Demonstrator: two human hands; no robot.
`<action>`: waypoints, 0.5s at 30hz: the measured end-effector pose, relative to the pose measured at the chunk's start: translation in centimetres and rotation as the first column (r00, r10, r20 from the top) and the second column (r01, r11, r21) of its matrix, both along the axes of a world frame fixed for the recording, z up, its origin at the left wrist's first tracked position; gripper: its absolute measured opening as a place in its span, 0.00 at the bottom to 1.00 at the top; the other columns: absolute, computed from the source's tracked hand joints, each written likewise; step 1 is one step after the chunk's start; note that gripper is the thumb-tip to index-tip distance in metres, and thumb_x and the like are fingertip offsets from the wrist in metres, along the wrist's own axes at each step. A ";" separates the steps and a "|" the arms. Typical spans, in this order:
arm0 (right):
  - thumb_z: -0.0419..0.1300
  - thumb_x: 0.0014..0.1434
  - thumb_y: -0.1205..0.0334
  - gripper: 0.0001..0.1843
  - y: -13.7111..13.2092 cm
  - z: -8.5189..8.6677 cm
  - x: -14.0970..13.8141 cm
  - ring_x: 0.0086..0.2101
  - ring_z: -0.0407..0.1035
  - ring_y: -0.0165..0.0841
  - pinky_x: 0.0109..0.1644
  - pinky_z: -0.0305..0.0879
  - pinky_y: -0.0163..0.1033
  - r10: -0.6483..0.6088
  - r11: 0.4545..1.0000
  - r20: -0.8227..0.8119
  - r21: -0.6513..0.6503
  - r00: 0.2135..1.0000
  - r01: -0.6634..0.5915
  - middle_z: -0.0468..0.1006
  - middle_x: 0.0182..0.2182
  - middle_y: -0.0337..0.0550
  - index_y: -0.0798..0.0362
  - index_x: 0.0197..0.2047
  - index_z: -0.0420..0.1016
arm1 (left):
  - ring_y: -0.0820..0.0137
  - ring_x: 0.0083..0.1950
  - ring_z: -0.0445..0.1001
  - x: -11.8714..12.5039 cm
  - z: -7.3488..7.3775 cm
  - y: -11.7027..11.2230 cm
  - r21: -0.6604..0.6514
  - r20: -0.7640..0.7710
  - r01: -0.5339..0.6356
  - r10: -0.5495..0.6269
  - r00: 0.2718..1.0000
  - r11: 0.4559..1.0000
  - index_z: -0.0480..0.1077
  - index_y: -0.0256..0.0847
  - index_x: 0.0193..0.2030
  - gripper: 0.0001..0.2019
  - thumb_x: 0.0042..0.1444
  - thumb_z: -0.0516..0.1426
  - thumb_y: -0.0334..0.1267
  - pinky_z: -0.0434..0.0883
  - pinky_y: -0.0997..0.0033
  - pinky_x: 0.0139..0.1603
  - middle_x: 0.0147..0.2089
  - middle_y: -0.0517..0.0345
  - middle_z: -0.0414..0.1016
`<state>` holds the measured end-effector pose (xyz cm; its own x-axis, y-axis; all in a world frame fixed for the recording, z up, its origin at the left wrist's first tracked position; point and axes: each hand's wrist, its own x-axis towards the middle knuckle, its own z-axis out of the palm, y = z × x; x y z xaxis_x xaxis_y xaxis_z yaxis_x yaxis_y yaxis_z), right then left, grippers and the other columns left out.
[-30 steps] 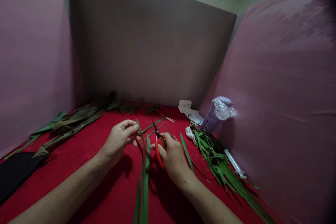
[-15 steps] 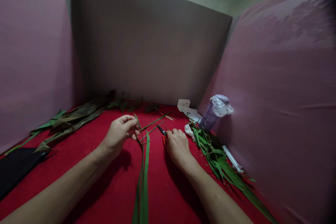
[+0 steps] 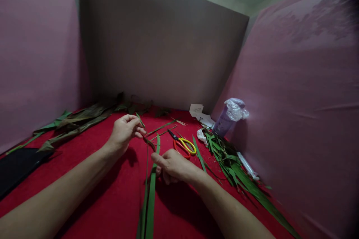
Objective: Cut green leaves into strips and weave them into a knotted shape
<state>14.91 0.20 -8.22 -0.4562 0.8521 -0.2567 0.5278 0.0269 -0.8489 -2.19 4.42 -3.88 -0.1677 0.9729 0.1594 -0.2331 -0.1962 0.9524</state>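
Observation:
My left hand [image 3: 125, 131] is closed, thumb and fingers pinching a narrow green leaf strip [image 3: 140, 119] whose tip sticks up past the fingers. A brownish-green strand bends from there toward my right hand [image 3: 172, 166]. The right thumb and fingers are closed at a long green leaf [image 3: 152, 198], which runs down toward me past the bottom edge. Beyond the right hand, scissors [image 3: 182, 145] with one red and one yellow handle lie on the red cloth [image 3: 112, 201], dark blades pointing away. Thin leaf strips [image 3: 162, 127] lie just past both hands.
A heap of green leaves [image 3: 230, 164] lies at the right, beside a clear plastic tube [image 3: 248, 166]. Behind it stands a purple container [image 3: 224, 121] topped with clear plastic. White papers [image 3: 200, 114] lie at the back. Dry leaves [image 3: 81, 123] and a black flat object [image 3: 21, 168] are at the left.
My right hand has let go of the scissors and moved left and nearer to the long leaf, closing on it. My left hand has shifted slightly left, still pinching the strip.

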 end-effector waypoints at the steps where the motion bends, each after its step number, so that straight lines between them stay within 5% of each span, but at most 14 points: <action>1: 0.46 0.56 0.37 0.30 -0.2 0.1 -0.1 0.07 0.50 0.22 0.11 0.48 0.27 0.017 0.998 -0.021 -0.062 1.000 -0.019 0.63 0.07 0.34 0.55 0.19 0.66 | 0.73 0.16 0.71 0.0 0.0 0.1 0.002 0.002 -0.004 0.004 1.000 1.000 0.61 0.37 0.25 0.04 0.44 0.54 0.28 0.65 0.80 0.13 0.17 0.62 0.69; 8: 0.57 0.53 0.58 0.14 -0.8 0.0 -1.1 0.08 0.52 0.20 0.08 0.43 0.24 -0.026 0.990 -0.259 -0.140 0.966 -0.011 0.67 0.12 0.31 0.54 0.20 0.60 | 0.72 0.18 0.71 0.3 -0.1 -0.3 0.015 -0.018 0.020 -0.020 1.000 1.000 0.63 0.36 0.26 0.04 0.43 0.56 0.31 0.67 0.76 0.16 0.20 0.61 0.70; 15: 0.59 0.51 0.52 0.15 0.1 0.8 -0.9 0.10 0.55 0.19 0.09 0.47 0.23 -0.214 0.970 -0.655 -0.059 0.725 0.234 0.67 0.15 0.30 0.55 0.28 0.64 | 0.73 0.26 0.70 0.7 -1.0 -0.1 0.027 -0.138 0.005 -0.001 0.990 1.000 0.70 0.34 0.28 0.10 0.41 0.61 0.40 0.68 0.76 0.25 0.27 0.57 0.72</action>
<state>14.05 0.33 -7.38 -0.2977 0.9531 0.0554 -0.1617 0.0069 -0.9868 -1.52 4.31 -4.90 -0.1396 0.9683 0.2071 -0.1007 -0.2219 0.9699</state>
